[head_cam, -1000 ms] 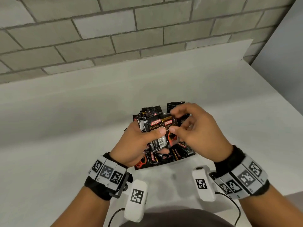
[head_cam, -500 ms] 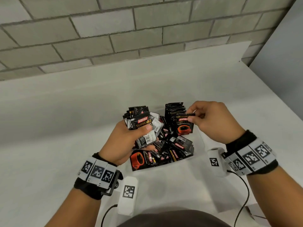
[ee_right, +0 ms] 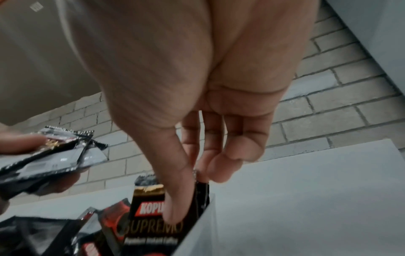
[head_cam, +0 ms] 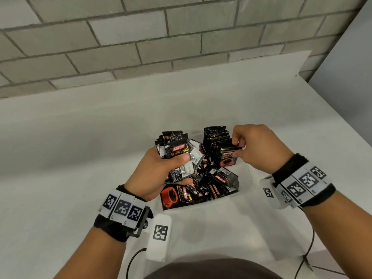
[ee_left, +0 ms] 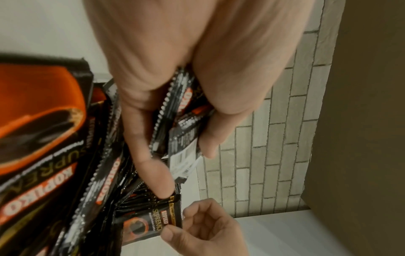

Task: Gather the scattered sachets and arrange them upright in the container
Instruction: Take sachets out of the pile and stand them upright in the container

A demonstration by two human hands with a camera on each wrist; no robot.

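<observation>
Sachet [head_cam: 228, 157] pinched at its top edge by right hand [head_cam: 259, 150], upright at the near end of a standing row [head_cam: 216, 135] along the container's right wall [ee_right: 197, 230]. "KOPIKO SUPREMO" legible on it, over a red cup. Bundle [head_cam: 181, 156] of same-branded sachets clutched in left hand [head_cam: 161, 174], thumb across the front, barcode showing. Loose sachets [head_cam: 217, 182] heaped flat in the near part of the container. Bare white table [head_cam: 80, 158] all round, brick wall [head_cam: 141, 47] far. Right wrist view alone reveals the white wall edge touching the row; left wrist view shows the barcode underside.
</observation>
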